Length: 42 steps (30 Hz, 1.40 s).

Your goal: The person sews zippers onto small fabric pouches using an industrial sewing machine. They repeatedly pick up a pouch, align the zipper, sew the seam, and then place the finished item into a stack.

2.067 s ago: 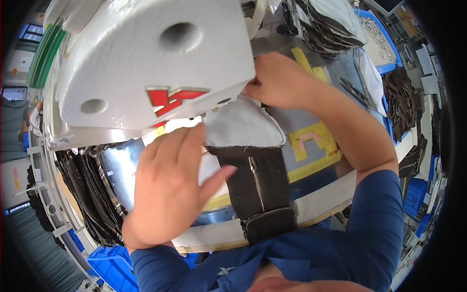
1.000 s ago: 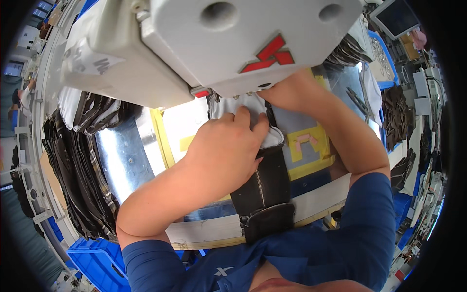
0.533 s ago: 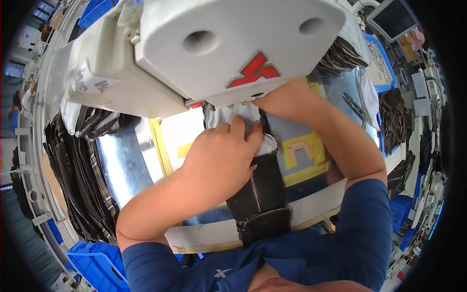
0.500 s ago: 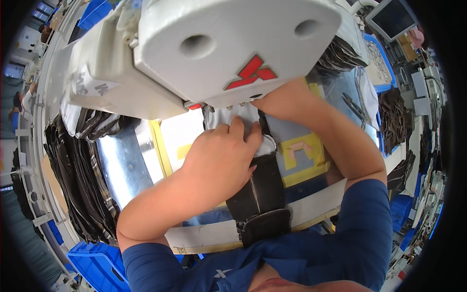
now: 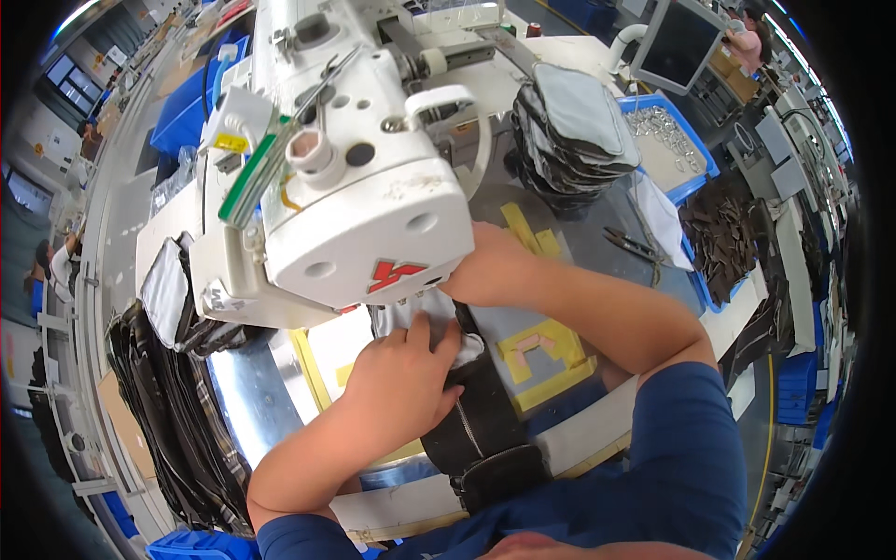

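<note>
A black fabric piece [image 5: 478, 411] with a lengthwise zipper and a silver-grey lined end [image 5: 469, 351] runs from my body to beneath the white sewing machine head [image 5: 373, 247]. My left hand [image 5: 401, 378] lies on the silver-grey end just in front of the machine, fingers spread and stretched out over the cloth. Beside the machine head, on its right, is my right hand [image 5: 490, 266]. Its fingers pass behind the head near the fabric's far edge and are hidden, so what they grip does not show.
Dark folded fabric pieces [image 5: 168, 411] are stacked at left. Silver-lined pieces [image 5: 583, 112] form a pile at back right, near scissors-like snips [image 5: 635, 245]. Blue trays hold metal parts [image 5: 667, 140] and brown pieces [image 5: 719, 238]. Yellow tape [image 5: 555, 378] marks the table.
My view has shifted, showing more of the machine's top and the table behind. Both hands stay in nearly the same places on the fabric and beside the machine head.
</note>
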Each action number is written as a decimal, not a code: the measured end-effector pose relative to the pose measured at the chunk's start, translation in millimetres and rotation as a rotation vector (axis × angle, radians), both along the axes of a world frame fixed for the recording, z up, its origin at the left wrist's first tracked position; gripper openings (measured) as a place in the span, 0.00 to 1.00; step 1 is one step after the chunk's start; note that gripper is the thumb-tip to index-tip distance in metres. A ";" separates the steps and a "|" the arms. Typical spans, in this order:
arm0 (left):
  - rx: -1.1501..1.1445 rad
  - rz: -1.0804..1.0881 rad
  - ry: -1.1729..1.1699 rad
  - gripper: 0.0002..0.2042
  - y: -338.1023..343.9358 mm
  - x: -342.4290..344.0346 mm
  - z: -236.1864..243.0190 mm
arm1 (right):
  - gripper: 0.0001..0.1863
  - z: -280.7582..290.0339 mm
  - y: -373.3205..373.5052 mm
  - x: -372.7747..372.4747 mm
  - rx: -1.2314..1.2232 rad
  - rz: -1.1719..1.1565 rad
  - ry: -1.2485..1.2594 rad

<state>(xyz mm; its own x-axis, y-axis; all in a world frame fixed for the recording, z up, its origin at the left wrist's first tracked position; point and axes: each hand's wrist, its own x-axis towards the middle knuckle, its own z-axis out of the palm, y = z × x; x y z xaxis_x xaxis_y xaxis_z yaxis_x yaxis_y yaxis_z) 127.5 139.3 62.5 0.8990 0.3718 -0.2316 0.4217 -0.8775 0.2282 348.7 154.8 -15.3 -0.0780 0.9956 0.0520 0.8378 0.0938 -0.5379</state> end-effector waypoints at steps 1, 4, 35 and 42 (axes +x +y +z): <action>0.004 -0.002 -0.012 0.35 -0.7 0.0 -1.2 | 0.13 7.6 -0.8 -0.6 -0.030 -0.018 0.004; 0.026 -0.025 -0.064 0.36 -1.5 -0.6 -2.6 | 0.14 5.1 2.9 8.5 -0.055 0.020 -0.046; 0.076 0.016 -0.142 0.20 7.0 -14.4 -12.8 | 0.11 19.8 -24.4 32.5 -0.036 -0.025 0.011; -0.134 0.069 -0.626 0.13 9.6 -4.5 -31.3 | 0.18 10.0 -73.0 70.2 -0.060 0.094 0.298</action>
<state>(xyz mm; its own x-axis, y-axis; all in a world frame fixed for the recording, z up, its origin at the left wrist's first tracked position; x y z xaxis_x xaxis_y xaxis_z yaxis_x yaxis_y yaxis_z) 122.9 148.9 31.2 0.8541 0.4379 0.2806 0.2279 -0.8001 0.5549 418.9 81.8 -5.3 -0.1604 0.9867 0.0280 0.6319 0.1244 -0.7650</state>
